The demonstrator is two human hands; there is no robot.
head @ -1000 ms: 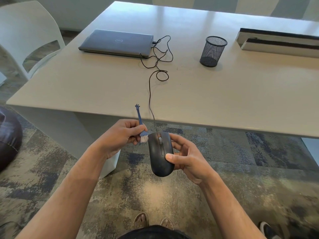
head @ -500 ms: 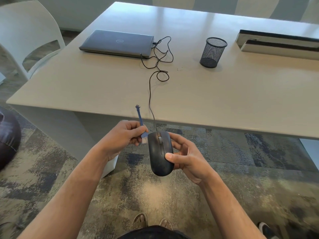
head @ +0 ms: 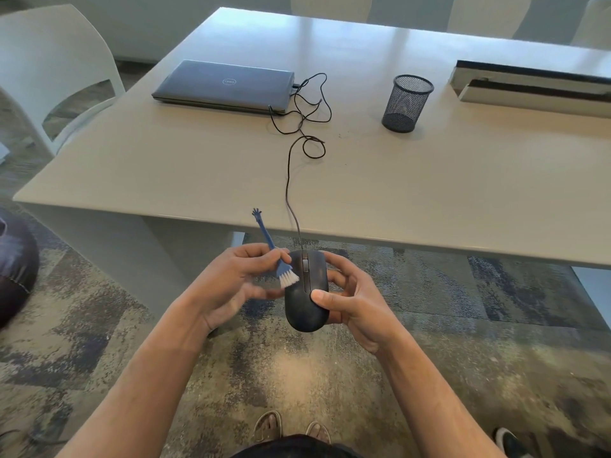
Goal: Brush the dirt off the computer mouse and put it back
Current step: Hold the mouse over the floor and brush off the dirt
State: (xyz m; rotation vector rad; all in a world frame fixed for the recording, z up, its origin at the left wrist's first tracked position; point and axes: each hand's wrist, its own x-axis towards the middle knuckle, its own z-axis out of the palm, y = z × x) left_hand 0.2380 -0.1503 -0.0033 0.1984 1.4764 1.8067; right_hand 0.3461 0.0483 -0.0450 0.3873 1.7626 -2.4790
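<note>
A black wired computer mouse (head: 305, 302) is held in front of the table's near edge, over the floor, gripped by my right hand (head: 353, 299) with the thumb on its back. My left hand (head: 231, 285) pinches a small blue brush (head: 276, 256) with white bristles. The bristles touch the mouse's left side near the buttons. The mouse cable (head: 291, 180) runs up over the table edge to a closed grey laptop (head: 224, 85).
The beige table (head: 429, 193) also carries a black mesh pen cup (head: 406, 102) and a white and black long box (head: 535, 84) at the far right. A white chair (head: 56, 61) stands at the left. My feet show on the patterned carpet below.
The brush head has moved down along the mouse's left side, and my left hand has shifted slightly lower. The mouse and my right hand have stayed nearly still.
</note>
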